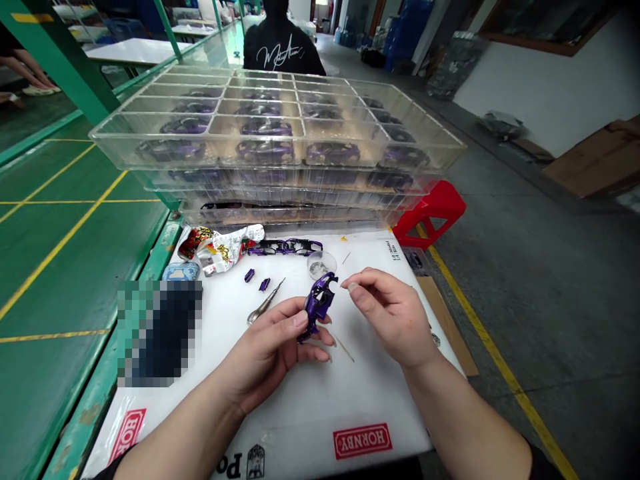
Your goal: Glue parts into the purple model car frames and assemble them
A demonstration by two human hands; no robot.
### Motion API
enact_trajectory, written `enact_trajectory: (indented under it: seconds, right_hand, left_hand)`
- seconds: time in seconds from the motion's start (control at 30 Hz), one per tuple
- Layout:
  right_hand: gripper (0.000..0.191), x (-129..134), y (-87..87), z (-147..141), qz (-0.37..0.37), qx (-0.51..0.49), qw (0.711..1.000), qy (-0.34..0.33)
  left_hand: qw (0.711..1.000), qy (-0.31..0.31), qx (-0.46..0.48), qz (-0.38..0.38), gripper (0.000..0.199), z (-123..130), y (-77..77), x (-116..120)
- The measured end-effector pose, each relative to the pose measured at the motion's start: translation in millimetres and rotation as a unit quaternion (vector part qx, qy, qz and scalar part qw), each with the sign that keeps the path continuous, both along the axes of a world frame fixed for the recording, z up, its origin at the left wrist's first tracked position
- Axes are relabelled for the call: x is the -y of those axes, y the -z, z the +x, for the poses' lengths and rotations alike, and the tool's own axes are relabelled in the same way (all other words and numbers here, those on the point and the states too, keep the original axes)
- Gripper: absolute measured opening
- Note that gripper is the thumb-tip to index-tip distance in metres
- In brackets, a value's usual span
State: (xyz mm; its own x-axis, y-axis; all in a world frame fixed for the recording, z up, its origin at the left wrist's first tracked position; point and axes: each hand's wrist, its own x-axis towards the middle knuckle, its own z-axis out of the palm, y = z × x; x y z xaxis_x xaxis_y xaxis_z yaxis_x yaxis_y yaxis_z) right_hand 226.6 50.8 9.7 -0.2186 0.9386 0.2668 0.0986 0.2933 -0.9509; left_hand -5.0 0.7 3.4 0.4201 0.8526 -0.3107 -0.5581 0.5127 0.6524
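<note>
My left hand (pixel 283 340) grips a purple toy car body shell (pixel 320 300) between thumb and fingers, tilted up on its side above the white work surface (pixel 280 413). Just right of the shell, my right hand (pixel 390 310) is closed in a pinch, thumb against forefinger; whatever sits between the tips is too small to make out. A small clear dish (pixel 323 265) with tiny bits in it stands behind the shell. Left of the shell lie a metal-handled pointed tool (pixel 265 303) and two small purple parts (pixel 265 285). A thin stick (pixel 345 348) lies beneath my hands.
Stacked clear divided trays (pixel 280 137) hold several purple car bodies at the back. More purple shells (pixel 285 247) lie before them. A crumpled snack wrapper (pixel 220 250) and a blurred dark object (pixel 165 333) are on the left. A red plastic piece (pixel 435 210) stands behind right; a person (pixel 283 40) sits beyond.
</note>
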Motion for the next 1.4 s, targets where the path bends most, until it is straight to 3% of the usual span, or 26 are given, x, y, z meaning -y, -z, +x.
enact_trajectory:
  seconds: [0.13, 0.33, 0.4, 0.6, 0.73, 0.97, 1.4]
  right_hand:
    - [0.025, -0.5, 2.1, -1.8, 0.01, -0.017, 1.0, -0.024]
    - [0.054, 2.2, 6.2, 0.8, -0.026, -0.022, 0.993, -0.111]
    - [0.053, 3.4, 6.4, 0.4, -0.028, -0.025, 0.99, -0.135]
    - [0.055, 5.8, 4.3, -1.3, -0.008, -0.089, 0.977, -0.194]
    - [0.057, 6.1, 1.6, -1.1, 0.018, -0.093, 0.973, -0.209]
    - [0.059, 6.7, 1.9, -3.5, 0.027, -0.098, 0.971, -0.217]
    - [0.055, 8.4, 0.4, -10.5, 0.038, -0.136, 0.968, -0.208]
  left_hand:
    - [1.0, -0.005, -0.019, 0.015, 0.034, 0.3, 0.5, -0.5]
    - [0.976, -0.064, -0.171, 0.118, 0.042, 1.6, 7.2, 3.8]
    - [0.95, -0.086, -0.238, 0.185, 0.04, 0.8, 8.9, 6.2]
    - [0.823, -0.131, -0.386, 0.397, 0.046, -3.7, 10.3, 10.0]
    - [0.786, -0.135, -0.4, 0.452, 0.049, -5.6, 7.6, 10.7]
    - [0.777, -0.133, -0.398, 0.47, 0.05, -5.7, 6.6, 10.4]
    - [0.793, -0.136, -0.374, 0.461, 0.051, -5.6, 11.5, 11.8]
